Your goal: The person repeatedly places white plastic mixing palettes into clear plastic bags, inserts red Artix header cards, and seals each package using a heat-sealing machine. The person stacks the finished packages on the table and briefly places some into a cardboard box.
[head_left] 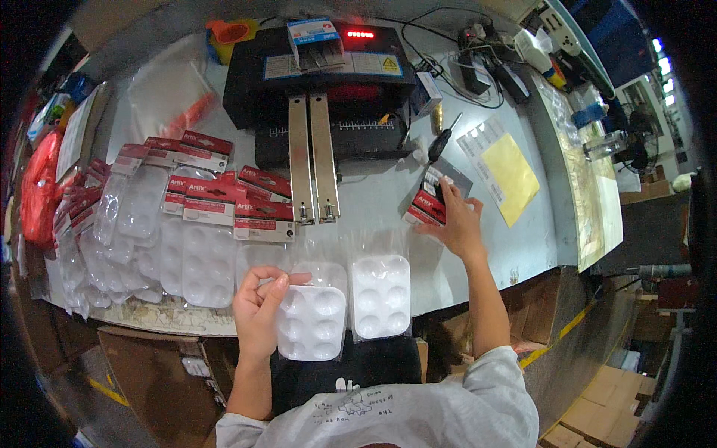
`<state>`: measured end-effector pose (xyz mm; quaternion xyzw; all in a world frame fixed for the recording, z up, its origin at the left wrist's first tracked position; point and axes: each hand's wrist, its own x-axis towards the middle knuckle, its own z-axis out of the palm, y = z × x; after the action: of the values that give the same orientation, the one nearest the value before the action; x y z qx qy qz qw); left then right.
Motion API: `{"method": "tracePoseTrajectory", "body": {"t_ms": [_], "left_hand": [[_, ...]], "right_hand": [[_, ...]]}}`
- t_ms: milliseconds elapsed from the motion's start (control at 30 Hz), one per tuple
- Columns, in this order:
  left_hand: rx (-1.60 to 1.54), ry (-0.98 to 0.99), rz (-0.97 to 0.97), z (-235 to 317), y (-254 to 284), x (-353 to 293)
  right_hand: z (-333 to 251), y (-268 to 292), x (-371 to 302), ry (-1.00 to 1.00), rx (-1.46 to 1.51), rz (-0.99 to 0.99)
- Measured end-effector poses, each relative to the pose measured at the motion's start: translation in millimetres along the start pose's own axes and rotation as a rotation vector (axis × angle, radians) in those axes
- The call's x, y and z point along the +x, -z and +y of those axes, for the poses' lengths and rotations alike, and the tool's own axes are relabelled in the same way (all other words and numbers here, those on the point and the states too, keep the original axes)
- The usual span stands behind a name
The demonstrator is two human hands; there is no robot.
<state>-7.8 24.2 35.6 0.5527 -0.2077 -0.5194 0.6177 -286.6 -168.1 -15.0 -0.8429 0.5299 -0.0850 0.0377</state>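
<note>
My left hand pinches a white plastic paint palette with several round wells by its upper left edge; it appears to be in a clear bag. A second white palette in a clear bag lies beside it at the table's front edge. Farther right, my right hand reaches over a small stack of red and black header cards, thumb and fingers around the top card. To the left lie several bagged palettes topped with red header cards.
Behind stands a black machine with a red display and two metal arms. A screwdriver and a yellow sheet lie right. Clear bags lie back left, a red bag far left. Cables run behind.
</note>
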Motion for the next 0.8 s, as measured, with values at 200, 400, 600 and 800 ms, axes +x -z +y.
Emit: {"method": "tracePoseTrajectory", "body": {"t_ms": [200,400,600,800], "left_hand": [[0.008,0.058,-0.062,3,-2,-7],[0.15,0.151,-0.166,8,-15,-14],[0.352,-0.018,-0.135,9,-17,-15],[0.501,-0.024,-0.124,9,-13,-13]], "right_hand": [[-31,35,-5,-0.28,0.072,-0.123],[-103,93,-5,0.064,0.946,-0.34],[-143,84,4,0.115,0.868,-0.624],[-144,88,7,0.172,0.84,-0.674]]}}
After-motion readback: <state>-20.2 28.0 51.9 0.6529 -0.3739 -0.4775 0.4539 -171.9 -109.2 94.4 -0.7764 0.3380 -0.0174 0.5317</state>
